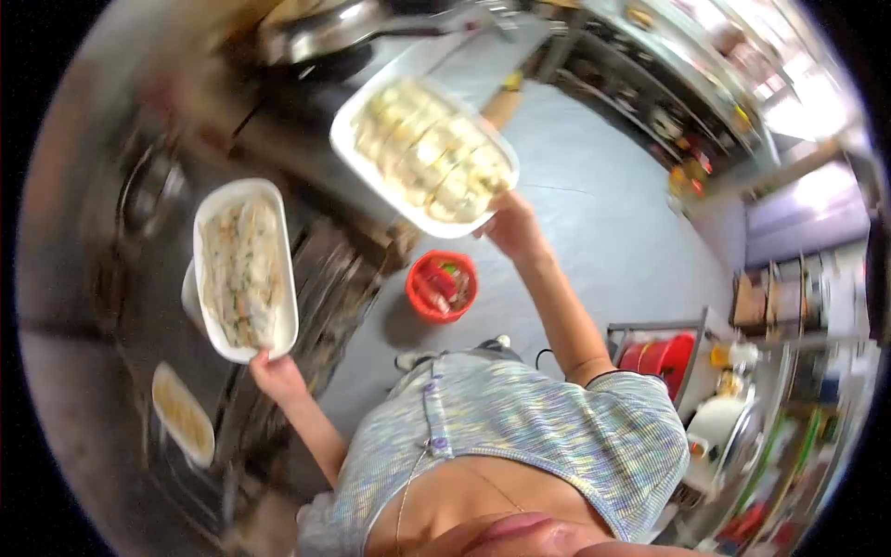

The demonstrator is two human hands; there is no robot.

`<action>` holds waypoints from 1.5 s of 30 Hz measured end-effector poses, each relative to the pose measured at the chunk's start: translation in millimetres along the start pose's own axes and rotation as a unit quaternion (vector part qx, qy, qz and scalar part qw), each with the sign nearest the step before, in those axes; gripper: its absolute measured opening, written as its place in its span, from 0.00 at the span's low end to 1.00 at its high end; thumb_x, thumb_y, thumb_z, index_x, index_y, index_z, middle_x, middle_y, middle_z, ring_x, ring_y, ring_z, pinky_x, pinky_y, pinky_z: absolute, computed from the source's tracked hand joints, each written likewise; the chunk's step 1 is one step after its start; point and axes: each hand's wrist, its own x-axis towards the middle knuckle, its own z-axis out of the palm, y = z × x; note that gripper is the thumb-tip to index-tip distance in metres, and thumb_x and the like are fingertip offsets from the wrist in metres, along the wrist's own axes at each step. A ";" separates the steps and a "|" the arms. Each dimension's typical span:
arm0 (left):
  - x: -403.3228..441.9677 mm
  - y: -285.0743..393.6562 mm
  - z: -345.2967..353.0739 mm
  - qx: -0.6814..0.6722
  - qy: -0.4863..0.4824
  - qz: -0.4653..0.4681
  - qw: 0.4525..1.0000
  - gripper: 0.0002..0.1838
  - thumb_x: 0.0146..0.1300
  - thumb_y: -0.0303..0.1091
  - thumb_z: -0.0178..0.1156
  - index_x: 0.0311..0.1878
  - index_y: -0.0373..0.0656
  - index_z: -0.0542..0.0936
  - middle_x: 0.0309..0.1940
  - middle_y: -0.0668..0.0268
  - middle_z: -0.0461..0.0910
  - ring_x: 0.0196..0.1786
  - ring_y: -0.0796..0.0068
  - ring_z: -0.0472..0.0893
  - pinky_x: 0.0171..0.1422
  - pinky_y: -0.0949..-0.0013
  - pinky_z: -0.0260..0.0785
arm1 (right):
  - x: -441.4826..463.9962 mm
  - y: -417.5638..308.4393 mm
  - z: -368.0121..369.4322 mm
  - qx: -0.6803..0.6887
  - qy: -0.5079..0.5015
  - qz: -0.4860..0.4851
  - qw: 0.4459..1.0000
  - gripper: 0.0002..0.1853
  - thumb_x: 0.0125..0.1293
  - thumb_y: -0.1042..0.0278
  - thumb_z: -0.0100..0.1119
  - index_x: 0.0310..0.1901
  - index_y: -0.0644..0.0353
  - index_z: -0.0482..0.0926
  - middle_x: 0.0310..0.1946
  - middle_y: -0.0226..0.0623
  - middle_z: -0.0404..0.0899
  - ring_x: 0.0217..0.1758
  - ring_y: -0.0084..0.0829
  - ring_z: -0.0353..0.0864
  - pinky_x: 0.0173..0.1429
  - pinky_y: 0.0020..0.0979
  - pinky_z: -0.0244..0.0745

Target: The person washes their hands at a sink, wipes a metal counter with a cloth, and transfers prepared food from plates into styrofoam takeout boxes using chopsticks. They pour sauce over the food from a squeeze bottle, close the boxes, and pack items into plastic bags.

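My left hand (pixel 278 376) grips the near end of a white oval dish (pixel 290 316), which holds pale filled rolls with green and orange bits. A rim of another white dish shows beneath its left side. My right hand (pixel 513 227) is closed on the near right corner of a second white dish (pixel 345 139), filled with rows of pale yellowish pieces, held up over the floor. Further down on the left, a small oval dish (pixel 184 418) with yellowish food rests on the dark stove counter.
A metal pan (pixel 325 37) with a dark handle sits at the top. A red basket (pixel 443 286) with waste stands on the grey floor. Shelves (pixel 631 111) line the upper right; a red container (pixel 664 357) and racks are lower right. Part of another person's arm (pixel 504 102) shows behind the right dish.
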 end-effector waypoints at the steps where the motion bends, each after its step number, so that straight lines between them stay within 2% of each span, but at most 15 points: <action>1: -6.2 7.0 3.2 -0.004 -0.022 -0.019 1.000 0.28 0.46 0.29 0.49 0.54 0.29 0.64 0.52 0.56 0.68 0.54 0.65 0.69 0.58 0.64 0.62 | -26.3 -13.2 9.7 -0.004 0.018 -0.002 1.000 0.19 0.48 0.70 0.48 0.43 0.71 0.68 0.25 0.42 0.76 0.19 0.32 0.75 0.25 0.30 0.75; 6: -50.8 83.0 5.5 0.016 -0.108 -0.131 0.985 0.20 0.46 0.29 0.49 0.45 0.33 0.71 0.44 0.61 0.74 0.47 0.67 0.74 0.53 0.67 0.66 | -182.8 -15.0 48.0 -0.019 0.113 -0.058 0.992 0.18 0.47 0.71 0.48 0.41 0.71 0.67 0.22 0.42 0.73 0.18 0.31 0.73 0.21 0.30 0.70; 8: -64.3 119.6 -4.9 0.058 -0.147 -0.172 0.972 0.23 0.45 0.30 0.49 0.48 0.34 0.70 0.46 0.61 0.72 0.49 0.67 0.73 0.53 0.66 0.67 | -253.4 -12.1 85.8 -0.007 0.189 -0.062 0.980 0.18 0.47 0.70 0.48 0.41 0.70 0.68 0.22 0.43 0.74 0.19 0.31 0.74 0.22 0.31 0.70; 10: 10.8 95.5 4.2 0.049 -0.174 -0.234 0.955 0.26 0.45 0.30 0.48 0.52 0.34 0.68 0.49 0.60 0.71 0.51 0.66 0.72 0.55 0.65 0.65 | -207.0 23.7 102.8 -0.067 0.273 -0.069 0.957 0.18 0.47 0.69 0.49 0.41 0.69 0.69 0.23 0.42 0.75 0.19 0.32 0.75 0.21 0.29 0.71; 14: 45.6 152.6 2.1 0.074 -0.308 -0.364 0.876 0.27 0.46 0.32 0.49 0.54 0.36 0.67 0.50 0.60 0.72 0.51 0.66 0.72 0.54 0.65 0.66 | -317.4 70.9 200.4 -0.060 0.400 -0.168 0.899 0.18 0.48 0.67 0.50 0.41 0.68 0.70 0.24 0.42 0.77 0.17 0.33 0.77 0.19 0.28 0.73; 15: 50.7 182.5 8.7 0.108 -0.361 -0.372 0.849 0.27 0.48 0.34 0.49 0.56 0.39 0.67 0.46 0.62 0.75 0.47 0.67 0.76 0.46 0.68 0.71 | -339.9 82.7 240.9 -0.035 0.436 -0.199 0.877 0.18 0.49 0.68 0.50 0.41 0.68 0.70 0.24 0.42 0.77 0.17 0.33 0.77 0.19 0.29 0.73; 16: 76.1 161.2 23.9 0.078 -0.353 -0.371 0.855 0.27 0.48 0.33 0.49 0.56 0.39 0.67 0.47 0.61 0.74 0.47 0.66 0.76 0.47 0.67 0.71 | -300.0 80.9 233.9 -0.053 0.449 -0.220 0.865 0.17 0.49 0.68 0.50 0.41 0.69 0.70 0.24 0.42 0.77 0.18 0.33 0.77 0.19 0.29 0.73; 20: 136.2 141.5 66.0 0.035 -0.444 -0.463 0.766 0.28 0.47 0.30 0.48 0.56 0.39 0.66 0.51 0.60 0.72 0.50 0.65 0.75 0.51 0.65 0.71 | -300.5 154.3 306.7 -0.040 0.586 -0.359 0.725 0.16 0.52 0.69 0.51 0.41 0.70 0.72 0.26 0.42 0.77 0.19 0.32 0.76 0.22 0.30 0.73; 22: 149.1 193.0 71.6 0.048 -0.496 -0.508 0.702 0.26 0.49 0.28 0.48 0.56 0.38 0.66 0.50 0.60 0.73 0.50 0.66 0.75 0.52 0.66 0.70 | -319.7 216.0 390.9 0.002 0.635 -0.399 0.662 0.16 0.53 0.68 0.51 0.41 0.70 0.72 0.27 0.42 0.77 0.19 0.32 0.77 0.22 0.30 0.73; 26: 208.9 112.0 76.7 0.101 -0.562 -0.535 0.622 0.31 0.47 0.30 0.48 0.59 0.36 0.61 0.55 0.58 0.67 0.56 0.64 0.70 0.57 0.64 0.65 | -275.8 297.9 401.9 0.074 0.683 -0.448 0.572 0.16 0.53 0.65 0.49 0.40 0.69 0.72 0.26 0.41 0.77 0.22 0.32 0.76 0.25 0.30 0.71; 29: 292.1 99.2 57.2 0.151 -0.612 -0.557 0.540 0.31 0.47 0.30 0.49 0.59 0.35 0.61 0.55 0.58 0.67 0.55 0.64 0.71 0.54 0.64 0.67 | -214.6 425.2 454.0 0.142 0.730 -0.481 0.465 0.17 0.53 0.63 0.47 0.40 0.68 0.72 0.26 0.42 0.77 0.24 0.32 0.76 0.28 0.31 0.70; 30: 193.8 60.2 134.5 0.177 -0.626 -0.561 0.513 0.31 0.47 0.30 0.49 0.59 0.35 0.61 0.55 0.58 0.67 0.54 0.64 0.71 0.53 0.64 0.68 | -256.0 334.4 404.8 0.167 0.719 -0.493 0.461 0.14 0.54 0.64 0.46 0.39 0.63 0.71 0.26 0.40 0.76 0.24 0.31 0.76 0.29 0.30 0.71; 37: 128.7 -1.7 192.7 0.225 -0.757 -0.520 0.326 0.22 0.48 0.29 0.50 0.48 0.32 0.68 0.44 0.57 0.73 0.42 0.68 0.76 0.40 0.67 0.70 | -254.7 365.9 448.1 0.211 0.721 -0.600 0.273 0.16 0.53 0.63 0.46 0.40 0.65 0.71 0.27 0.40 0.75 0.28 0.30 0.74 0.32 0.28 0.71; 43: 60.6 101.4 111.3 0.225 -0.807 -0.523 0.155 0.21 0.49 0.30 0.50 0.48 0.32 0.69 0.44 0.57 0.75 0.42 0.66 0.77 0.41 0.64 0.71 | -342.7 470.9 555.9 0.202 0.748 -0.614 0.152 0.16 0.54 0.65 0.47 0.40 0.68 0.70 0.29 0.42 0.75 0.31 0.32 0.75 0.35 0.29 0.74; 45: -59.9 -7.8 71.4 0.242 -0.791 -0.561 0.043 0.19 0.50 0.31 0.49 0.46 0.32 0.71 0.42 0.58 0.76 0.40 0.68 0.78 0.42 0.64 0.71 | -408.4 459.2 419.6 0.234 0.763 -0.592 0.114 0.16 0.54 0.65 0.48 0.41 0.67 0.70 0.30 0.42 0.76 0.31 0.32 0.76 0.36 0.30 0.74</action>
